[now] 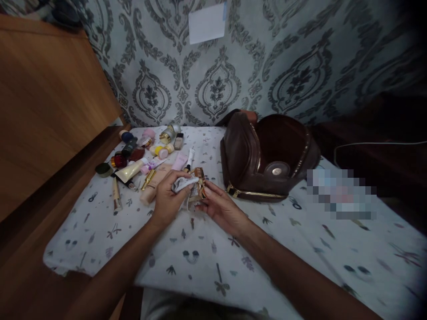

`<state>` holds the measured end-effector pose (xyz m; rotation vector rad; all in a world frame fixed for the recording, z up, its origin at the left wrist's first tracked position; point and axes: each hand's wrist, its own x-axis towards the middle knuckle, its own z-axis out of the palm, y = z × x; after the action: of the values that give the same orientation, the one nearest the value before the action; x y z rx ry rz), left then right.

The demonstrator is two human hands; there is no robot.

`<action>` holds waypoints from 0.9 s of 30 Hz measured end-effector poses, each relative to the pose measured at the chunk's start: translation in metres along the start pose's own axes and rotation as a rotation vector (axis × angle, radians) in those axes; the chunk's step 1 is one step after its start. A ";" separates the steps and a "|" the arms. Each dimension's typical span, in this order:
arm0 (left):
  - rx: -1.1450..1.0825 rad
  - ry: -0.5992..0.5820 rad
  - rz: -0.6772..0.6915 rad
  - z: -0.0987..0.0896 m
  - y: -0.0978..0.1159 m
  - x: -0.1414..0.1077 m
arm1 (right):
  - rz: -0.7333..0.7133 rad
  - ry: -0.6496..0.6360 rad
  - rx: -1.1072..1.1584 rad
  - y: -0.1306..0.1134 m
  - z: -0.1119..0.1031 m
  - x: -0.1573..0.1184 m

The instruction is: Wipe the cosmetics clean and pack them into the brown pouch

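Observation:
Over the front of the cosmetics, my two hands meet at a shiny gold-and-brown item (199, 180) whose kind I cannot make out. My left hand (168, 198) is closed on a crumpled white cloth or wipe (184, 182), pressed near the gold item. From the other side, the fingers of my right hand (222, 206) grip the gold item's edge. Just behind my left hand lie a large peach-coloured tube (160, 173) and a gold lipstick-like tube (149, 179). A pink tube (180, 160) and a white tube with a dark cap (191, 159) rest beyond the hands.
More jars, bottles and a cream tube (134, 170) cluster at the left. A brown leather bag (238, 151) stands unzipped at the right on the patterned white cloth (213, 266). A blurred-out item (342, 193) lies farther right. Wooden furniture (50, 89) borders the left side.

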<state>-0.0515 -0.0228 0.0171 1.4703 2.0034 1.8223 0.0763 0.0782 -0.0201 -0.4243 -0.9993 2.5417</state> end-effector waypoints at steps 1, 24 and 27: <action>-0.003 0.004 -0.025 0.001 -0.001 0.000 | 0.002 -0.002 0.011 0.000 0.000 0.000; -0.109 0.002 -0.250 0.005 -0.004 0.000 | -0.029 0.039 0.135 -0.006 0.004 -0.001; -0.125 -0.011 -0.229 0.005 0.000 -0.003 | -0.031 0.038 0.110 -0.002 0.001 0.001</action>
<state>-0.0468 -0.0205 0.0140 1.1627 1.9223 1.8019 0.0756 0.0789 -0.0181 -0.4211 -0.8414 2.5365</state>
